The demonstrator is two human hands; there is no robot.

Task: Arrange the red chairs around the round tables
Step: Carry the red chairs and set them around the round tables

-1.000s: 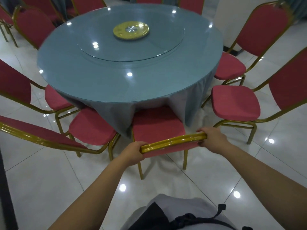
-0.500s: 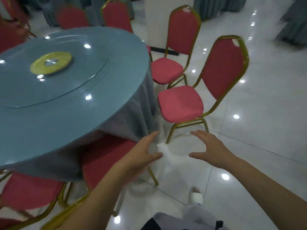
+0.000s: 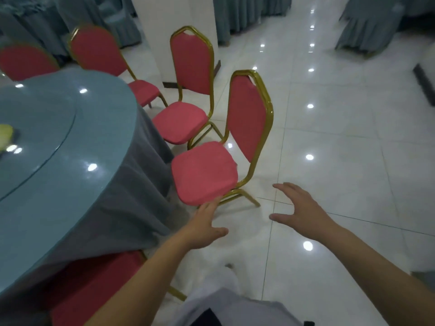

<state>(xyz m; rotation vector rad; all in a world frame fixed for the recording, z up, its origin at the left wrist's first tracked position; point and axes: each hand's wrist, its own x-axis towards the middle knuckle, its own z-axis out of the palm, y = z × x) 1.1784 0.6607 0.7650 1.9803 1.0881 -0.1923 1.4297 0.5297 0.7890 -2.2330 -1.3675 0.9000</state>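
Neither grip held anything: the left grip (image 3: 204, 225) was spread flat with straight fingers, its fingertips reaching the front corner of the nearest red chair (image 3: 204, 171), though I could not tell whether they touched the seat. Just beside it, the right grip (image 3: 303, 208) hovered over the floor (image 3: 353, 142) with fingers relaxed and thumb apart, near that chair's gold rear leg. The nearest red chair stood upright, its seat facing the round worktop (image 3: 58, 175) and close to the hanging grey-blue cloth (image 3: 141, 198). Beyond it a second red chair (image 3: 180, 121) stood the same way, then a third red chair (image 3: 96, 54) and a fourth red chair (image 3: 26, 62) farther round the rim. Below the left forearm, a tucked red chair (image 3: 94, 285) sat partly under the cloth. On the worktop lay a glass turntable (image 3: 40, 118) with a yellow disc (image 3: 4, 135) at the picture's edge. A white pillar (image 3: 176, 22) rose behind the second chair.
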